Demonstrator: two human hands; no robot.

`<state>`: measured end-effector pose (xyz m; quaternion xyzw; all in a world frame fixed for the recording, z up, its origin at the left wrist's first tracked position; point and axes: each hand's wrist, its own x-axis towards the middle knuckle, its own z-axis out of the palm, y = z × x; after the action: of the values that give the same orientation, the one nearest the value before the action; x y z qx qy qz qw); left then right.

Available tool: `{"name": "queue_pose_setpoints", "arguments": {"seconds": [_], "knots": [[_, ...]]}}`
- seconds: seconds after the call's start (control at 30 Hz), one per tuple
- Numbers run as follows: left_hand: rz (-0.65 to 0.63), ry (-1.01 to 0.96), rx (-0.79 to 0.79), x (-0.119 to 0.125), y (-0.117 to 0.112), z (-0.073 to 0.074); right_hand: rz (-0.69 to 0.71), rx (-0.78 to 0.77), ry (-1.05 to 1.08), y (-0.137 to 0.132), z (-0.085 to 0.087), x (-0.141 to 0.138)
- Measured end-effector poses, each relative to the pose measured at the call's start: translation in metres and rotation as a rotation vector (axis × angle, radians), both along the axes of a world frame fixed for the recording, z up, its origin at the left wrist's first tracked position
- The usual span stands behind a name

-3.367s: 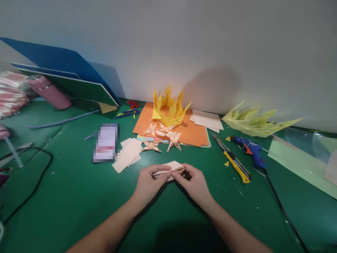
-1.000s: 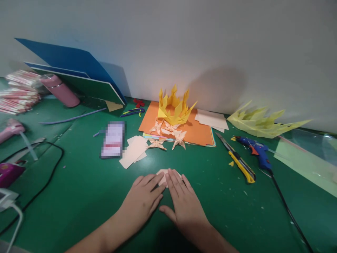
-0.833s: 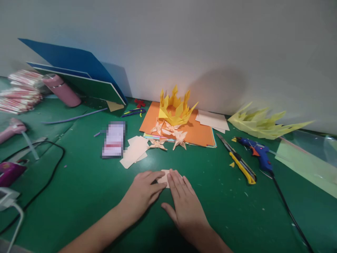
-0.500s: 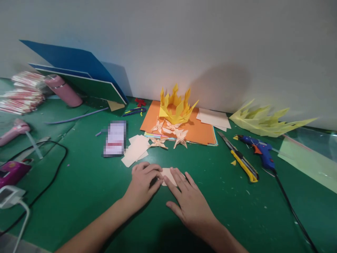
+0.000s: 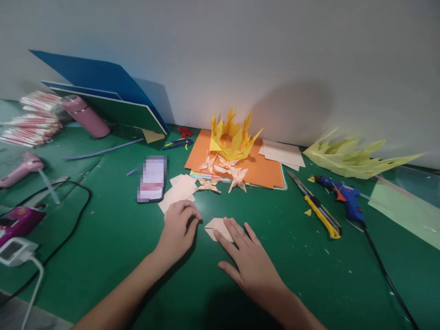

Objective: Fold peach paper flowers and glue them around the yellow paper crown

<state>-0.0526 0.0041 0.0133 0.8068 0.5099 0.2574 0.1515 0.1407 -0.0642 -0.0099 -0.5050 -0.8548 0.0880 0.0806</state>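
Observation:
A small pale peach sheet of paper (image 5: 213, 225) lies on the green table, its left end folded to a blunt point with a slit. My right hand (image 5: 249, 254) rests flat over the right part of this paper, fingers stretched and slightly spread. My left hand (image 5: 180, 227) is just left of the paper, apart from it. Its fingers are curled with the thumb close to the index finger, and nothing shows between them. Behind that hand lie loose pale peach sheets (image 5: 178, 188). Several folded peach paper flowers (image 5: 238, 178) sit farther back.
A yellow paper crown (image 5: 231, 142) stands on orange paper (image 5: 268, 172). At right are a yellow cutter knife (image 5: 318, 211), a blue glue gun (image 5: 347, 197) with its cord, and pale yellow folded paper (image 5: 354, 160). At left are a phone (image 5: 152, 178), a pink bottle (image 5: 87, 117) and cables.
My left hand has drawn away leftward from the folded paper, baring its left end. My right hand stays flat on it. The view has shifted slightly.

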Motion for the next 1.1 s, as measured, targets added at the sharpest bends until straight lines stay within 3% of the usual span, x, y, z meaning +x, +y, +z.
{"name": "queue_pose_setpoints", "arguments": {"seconds": [0.1, 0.17, 0.33, 0.53, 0.77, 0.9, 0.97, 1.1], "knots": [[-0.281, -0.077, -0.005, 0.008, -0.003, 0.0, 0.002, -0.011, -0.016, 0.001, 0.002, -0.001], [-0.391, -0.067, -0.01, 0.015, -0.006, -0.002, 0.005, -0.02, -0.015, 0.001, 0.003, -0.001], [-0.374, 0.103, -0.017, 0.022, -0.012, -0.011, 0.009, -0.004, -0.007, -0.002, -0.001, 0.003], [-0.315, 0.175, 0.105, 0.021, -0.016, -0.024, -0.028, 0.068, -0.036, -0.011, -0.009, 0.023], [-0.31, 0.141, 0.12, 0.021, -0.013, -0.017, -0.153, 0.123, -0.026, -0.018, -0.008, 0.034], [-0.316, 0.147, 0.127, 0.021, -0.014, -0.014, -0.231, 0.237, 0.125, -0.012, 0.002, 0.036], [-0.332, 0.16, 0.105, 0.022, -0.015, -0.012, -0.182, 0.243, 0.252, -0.005, 0.008, 0.034], [-0.344, 0.187, 0.073, 0.021, -0.016, -0.01, -0.039, 0.099, 0.37, 0.01, 0.014, 0.026]]}}
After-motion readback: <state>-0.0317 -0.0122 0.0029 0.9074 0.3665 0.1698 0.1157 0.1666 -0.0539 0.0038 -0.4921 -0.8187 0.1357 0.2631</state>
